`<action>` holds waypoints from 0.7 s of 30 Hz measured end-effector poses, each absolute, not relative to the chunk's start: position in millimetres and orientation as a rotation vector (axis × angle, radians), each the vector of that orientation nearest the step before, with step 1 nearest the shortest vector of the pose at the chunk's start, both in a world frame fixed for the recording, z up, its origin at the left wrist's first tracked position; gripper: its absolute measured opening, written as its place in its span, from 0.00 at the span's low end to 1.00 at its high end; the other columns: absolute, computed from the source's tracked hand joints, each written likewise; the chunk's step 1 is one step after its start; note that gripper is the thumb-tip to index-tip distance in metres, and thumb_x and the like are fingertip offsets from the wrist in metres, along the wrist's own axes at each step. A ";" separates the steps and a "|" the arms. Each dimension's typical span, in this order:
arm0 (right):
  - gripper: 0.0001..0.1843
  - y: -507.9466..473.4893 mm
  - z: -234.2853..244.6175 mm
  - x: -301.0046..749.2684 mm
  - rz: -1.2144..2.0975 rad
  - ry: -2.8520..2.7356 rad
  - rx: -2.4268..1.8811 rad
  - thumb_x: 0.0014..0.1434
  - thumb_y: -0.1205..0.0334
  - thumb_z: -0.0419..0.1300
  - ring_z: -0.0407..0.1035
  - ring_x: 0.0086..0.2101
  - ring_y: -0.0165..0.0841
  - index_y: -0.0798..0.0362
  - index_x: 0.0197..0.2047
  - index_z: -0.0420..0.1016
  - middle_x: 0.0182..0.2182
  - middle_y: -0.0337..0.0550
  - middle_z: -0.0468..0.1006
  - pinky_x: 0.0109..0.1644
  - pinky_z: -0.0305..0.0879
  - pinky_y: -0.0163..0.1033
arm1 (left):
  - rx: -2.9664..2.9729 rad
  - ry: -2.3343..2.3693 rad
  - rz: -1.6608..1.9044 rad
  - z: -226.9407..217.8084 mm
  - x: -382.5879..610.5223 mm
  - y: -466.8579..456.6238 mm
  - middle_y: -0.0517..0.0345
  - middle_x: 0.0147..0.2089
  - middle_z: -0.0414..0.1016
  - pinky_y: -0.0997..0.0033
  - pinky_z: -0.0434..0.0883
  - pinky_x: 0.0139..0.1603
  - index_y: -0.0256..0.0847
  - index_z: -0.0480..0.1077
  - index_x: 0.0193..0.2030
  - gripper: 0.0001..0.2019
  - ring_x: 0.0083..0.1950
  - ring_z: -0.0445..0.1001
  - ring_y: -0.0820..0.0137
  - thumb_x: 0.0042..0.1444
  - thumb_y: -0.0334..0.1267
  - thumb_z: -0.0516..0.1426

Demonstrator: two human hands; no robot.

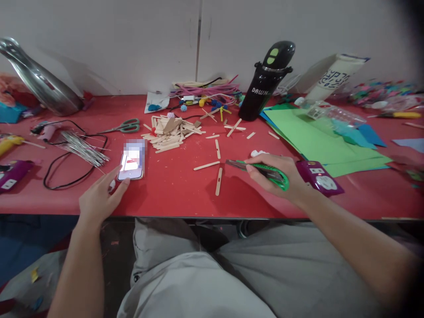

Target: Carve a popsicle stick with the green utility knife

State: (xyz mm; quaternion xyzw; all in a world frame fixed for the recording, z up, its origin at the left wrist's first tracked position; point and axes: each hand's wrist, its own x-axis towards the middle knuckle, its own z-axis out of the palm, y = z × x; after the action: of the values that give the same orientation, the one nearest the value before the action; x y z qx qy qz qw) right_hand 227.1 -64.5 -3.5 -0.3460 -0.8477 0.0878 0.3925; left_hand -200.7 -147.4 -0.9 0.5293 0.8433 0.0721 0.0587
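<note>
My right hand (276, 172) is closed around a green box cutter (268, 173). The cutter's grey blade end points left, close to the right tip of a wooden craft stick (206, 165). Two short stick pieces, an upper one (217, 149) and a lower one (219, 181), lie near that tip, each with a small mark in its middle. My left hand (101, 194) grips the lower left corner of a lit smartphone (131, 167), thumb at its bottom edge. Something small and white shows beneath this hand, too hidden to name. A white object (258, 153) lies behind my right fingers.
Behind are a pile of craft sticks (172, 132), green-handled scissors (127, 126) and a black bottle (261, 88). Green paper sheets (318, 137) and a purple device (319, 179) lie right. Thin wires (82, 148), a black cable and a steel bottle (49, 84) are left.
</note>
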 end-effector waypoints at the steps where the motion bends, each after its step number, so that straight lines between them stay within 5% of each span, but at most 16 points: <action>1: 0.02 -64.5 -2.8 226.7 0.221 -2.156 -0.878 0.63 0.64 0.61 0.73 0.25 0.31 0.49 0.39 0.74 0.27 0.37 0.79 0.30 0.68 0.36 | 1.608 2.557 0.220 -0.7 -199.6 -147.7 0.48 0.63 0.75 0.57 0.70 0.53 0.46 0.64 0.71 0.33 0.59 0.74 0.53 0.64 0.58 0.48; 11: 0.02 -67.4 3.0 225.1 0.281 -2.144 -0.863 0.63 0.64 0.60 0.69 0.22 0.29 0.48 0.39 0.74 0.25 0.35 0.77 0.27 0.65 0.35 | 2.074 2.510 0.173 -12.8 -209.8 -141.9 0.44 0.48 0.69 0.57 0.70 0.50 0.46 0.68 0.69 0.30 0.53 0.73 0.51 0.65 0.54 0.47; 17: 0.02 -67.0 2.5 225.7 0.298 -2.145 -0.881 0.64 0.61 0.60 0.70 0.23 0.30 0.47 0.38 0.74 0.26 0.36 0.78 0.29 0.67 0.36 | 2.039 2.455 0.619 -18.3 -218.2 -148.9 0.46 0.45 0.70 0.58 0.72 0.46 0.43 0.68 0.68 0.30 0.44 0.75 0.56 0.63 0.52 0.50; 21: 0.02 -67.0 3.7 224.2 0.328 -2.130 -0.884 0.63 0.61 0.60 0.71 0.24 0.30 0.47 0.38 0.75 0.27 0.37 0.78 0.30 0.67 0.36 | 2.231 2.202 0.842 -14.9 -198.5 -144.6 0.50 0.41 0.77 0.64 0.73 0.46 0.40 0.79 0.48 0.19 0.41 0.77 0.63 0.63 0.44 0.50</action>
State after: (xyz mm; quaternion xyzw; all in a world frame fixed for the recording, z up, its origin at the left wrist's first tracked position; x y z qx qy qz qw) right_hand 224.2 -67.0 3.7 -0.3485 -0.8401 0.1294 0.3950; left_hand -198.5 -144.6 -14.9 0.6864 0.6775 0.2590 -0.0520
